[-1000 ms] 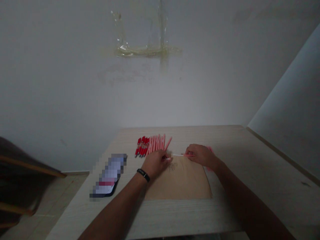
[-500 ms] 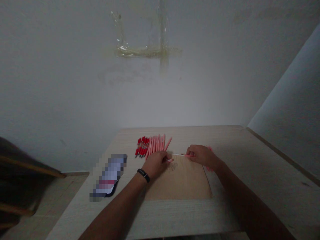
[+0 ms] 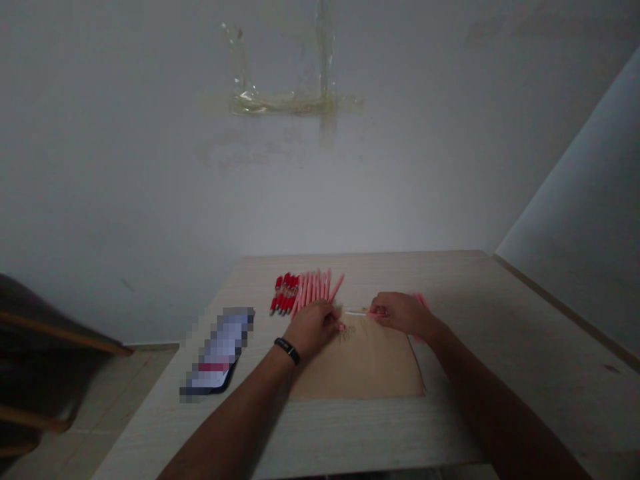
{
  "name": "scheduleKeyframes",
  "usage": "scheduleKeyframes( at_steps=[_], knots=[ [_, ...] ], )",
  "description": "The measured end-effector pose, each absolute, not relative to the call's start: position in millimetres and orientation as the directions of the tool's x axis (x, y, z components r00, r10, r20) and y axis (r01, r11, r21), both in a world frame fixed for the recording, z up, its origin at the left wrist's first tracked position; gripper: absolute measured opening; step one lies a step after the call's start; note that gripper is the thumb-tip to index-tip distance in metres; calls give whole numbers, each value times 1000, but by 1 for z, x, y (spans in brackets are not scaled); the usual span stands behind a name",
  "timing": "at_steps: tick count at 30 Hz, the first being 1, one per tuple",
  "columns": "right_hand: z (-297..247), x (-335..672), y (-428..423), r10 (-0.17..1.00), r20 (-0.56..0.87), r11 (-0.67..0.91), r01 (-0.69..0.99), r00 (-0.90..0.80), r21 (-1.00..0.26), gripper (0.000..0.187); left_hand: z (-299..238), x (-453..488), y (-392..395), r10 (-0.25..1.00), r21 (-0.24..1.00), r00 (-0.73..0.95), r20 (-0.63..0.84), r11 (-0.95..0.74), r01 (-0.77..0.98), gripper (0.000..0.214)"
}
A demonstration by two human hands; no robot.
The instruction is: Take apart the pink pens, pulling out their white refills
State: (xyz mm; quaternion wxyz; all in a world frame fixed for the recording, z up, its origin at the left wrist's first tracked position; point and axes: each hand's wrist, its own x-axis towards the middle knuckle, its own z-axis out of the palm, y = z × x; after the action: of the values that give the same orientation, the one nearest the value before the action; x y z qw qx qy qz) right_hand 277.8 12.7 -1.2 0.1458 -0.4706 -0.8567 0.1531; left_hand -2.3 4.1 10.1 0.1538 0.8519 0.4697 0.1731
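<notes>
My left hand [image 3: 314,325], a black band on its wrist, rests at the left of a brown cardboard sheet [image 3: 365,370]. Its fingers are pinched on a small pink pen part [image 3: 341,327], mostly hidden by them. Near the sheet's far edge, my right hand [image 3: 399,311] is closed on a pink pen piece, from which a thin white refill [image 3: 356,313] points left toward the other hand. Small dark wiry bits, perhaps springs [image 3: 346,334], lie on the cardboard by my left fingertips.
Beyond my left hand lies a row of pink pen barrels [image 3: 313,287], with several red pen pieces [image 3: 283,300] to its left. More pink parts [image 3: 421,300] sit partly behind my right wrist. A phone [image 3: 220,353] lies at the table's left; a wall [image 3: 360,200] rises behind.
My left hand has tipped slightly, lowering the small pink part toward the cardboard. The right hand and its white refill have dropped a little closer to me.
</notes>
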Motion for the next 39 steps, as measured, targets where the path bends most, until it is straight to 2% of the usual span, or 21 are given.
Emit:
scheduleKeyframes(
  at_steps=[5,15,28,39],
  knots=[
    [2,270,8,838,121,530,740,-533,-414,13,14,0,2,860,466,473,193,-505,727,19],
    [-1,256,4,797,147,587,693,-586,-419,14,12,4,0,804,459,544,239,-587,667,15],
    [2,249,2,798,226,593,665,-558,-454,13,14,6,0,792,464,560,243,-602,650,12],
    [11,236,-5,797,208,596,683,-567,-422,7,16,7,-2,795,460,567,216,-595,659,12]
  ],
)
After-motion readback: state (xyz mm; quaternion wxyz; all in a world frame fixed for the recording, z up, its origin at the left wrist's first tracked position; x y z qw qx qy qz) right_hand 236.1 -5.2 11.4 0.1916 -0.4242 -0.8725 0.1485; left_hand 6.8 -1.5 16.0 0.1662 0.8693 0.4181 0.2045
